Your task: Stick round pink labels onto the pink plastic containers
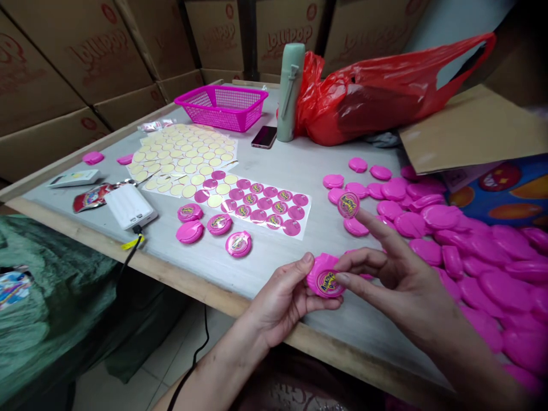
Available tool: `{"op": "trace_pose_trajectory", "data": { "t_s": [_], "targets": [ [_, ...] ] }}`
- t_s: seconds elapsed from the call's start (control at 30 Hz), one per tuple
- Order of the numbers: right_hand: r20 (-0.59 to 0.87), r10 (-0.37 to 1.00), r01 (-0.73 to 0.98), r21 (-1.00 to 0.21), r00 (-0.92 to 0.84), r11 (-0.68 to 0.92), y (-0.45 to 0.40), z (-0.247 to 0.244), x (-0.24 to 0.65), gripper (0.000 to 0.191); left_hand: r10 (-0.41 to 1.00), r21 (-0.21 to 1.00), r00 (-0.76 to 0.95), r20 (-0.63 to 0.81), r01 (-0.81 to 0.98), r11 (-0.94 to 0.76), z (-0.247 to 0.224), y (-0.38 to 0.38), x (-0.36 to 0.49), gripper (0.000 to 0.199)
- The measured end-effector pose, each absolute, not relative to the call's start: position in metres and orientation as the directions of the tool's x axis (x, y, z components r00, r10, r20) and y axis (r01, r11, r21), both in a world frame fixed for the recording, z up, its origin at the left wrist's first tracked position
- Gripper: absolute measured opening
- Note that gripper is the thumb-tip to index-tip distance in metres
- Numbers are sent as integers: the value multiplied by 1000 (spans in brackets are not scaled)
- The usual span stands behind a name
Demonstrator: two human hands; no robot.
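Observation:
My left hand (286,297) grips a pink round plastic case (319,274) just above the table's front edge, thumb on its rim and fingers beneath. A round printed sticker (326,282) lies on the case's face. At that sticker's right edge, my right hand (385,274) pinches with thumb and middle finger. Its index finger stretches out, with another round sticker (348,204) clinging to the tip. Left of my hands lies a sticker sheet (269,205), partly peeled. Several cases sit in front of it, including one with a sticker (238,244).
Loose pink cases (475,245) pile up on the right. Behind are yellowish sticker sheets (184,151), a pink basket (222,108), a phone (264,137), a green flask (291,91) and a red bag (363,103). A white power bank (131,204) with a cable lies left.

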State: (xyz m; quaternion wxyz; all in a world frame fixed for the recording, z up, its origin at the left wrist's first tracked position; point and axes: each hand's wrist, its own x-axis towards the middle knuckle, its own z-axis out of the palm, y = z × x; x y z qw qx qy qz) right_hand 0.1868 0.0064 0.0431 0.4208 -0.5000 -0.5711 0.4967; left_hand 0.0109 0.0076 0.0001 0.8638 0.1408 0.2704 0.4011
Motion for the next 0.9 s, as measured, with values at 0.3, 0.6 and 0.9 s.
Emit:
{"op": "trace_pose_trajectory", "data": {
  "t_s": [0.3,0.6,0.9],
  "targets": [
    [35,993,236,-970,-117,62,6,44,187,90,756,476,542,-367,-589,654,1,9,10,38],
    [114,990,359,-924,-77,134,2,41,181,84,753,479,544,-371,-582,657,2,9,10,38],
    [227,969,425,-871,-98,247,-1,34,177,83,756,481,551,-355,-585,652,5,9,9,35]
  ]
}}
